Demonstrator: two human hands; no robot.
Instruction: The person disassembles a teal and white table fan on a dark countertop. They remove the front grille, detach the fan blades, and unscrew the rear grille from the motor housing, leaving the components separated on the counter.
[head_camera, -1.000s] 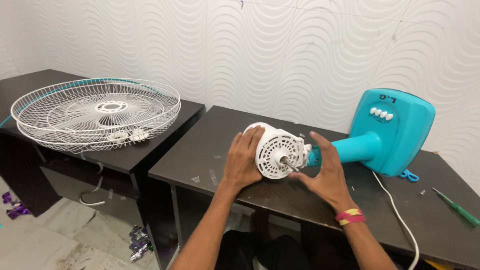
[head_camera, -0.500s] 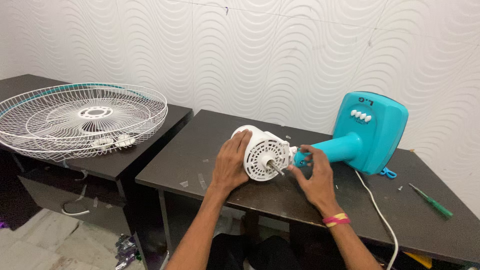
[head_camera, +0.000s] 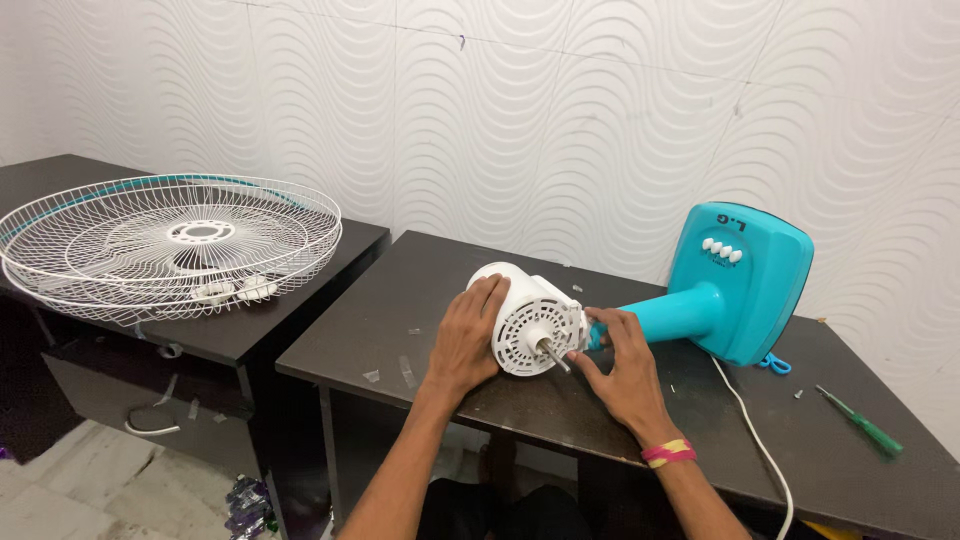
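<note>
Two hands worked a dismantled table fan laid on its side across a dark surface (head_camera: 400, 300). The left hand (head_camera: 466, 335) lay spread and flat against the white motor housing (head_camera: 525, 318), steadying it at its 9 o'clock side without closing around it. The right hand (head_camera: 612, 362) pressed in from 3 o'clock, its fingers (head_camera: 597, 322) curled at the joint where the housing met the teal neck (head_camera: 668, 310); whether they pinched a small fastener there could not be told. A bare metal shaft (head_camera: 553, 354) jutted from the vented face toward the camera. The teal base (head_camera: 742, 280), with a row of white buttons, stood on edge at 3 o'clock of the motor, a white power cord (head_camera: 752, 430) trailing off the near edge.

Judging by the stripped shaft, the work stood at the motor-and-neck joint, blade and guards already off. Any next move would seem to call for a firm left-hand brace while the right turned or pulled at the joint, likely with a tool.

Well apart at 9 o'clock, white wire fan guards (head_camera: 170, 245) rested on a second dark surface (head_camera: 290, 325). A green screwdriver (head_camera: 860, 422) and blue scissors (head_camera: 773, 364) lay near the base.
</note>
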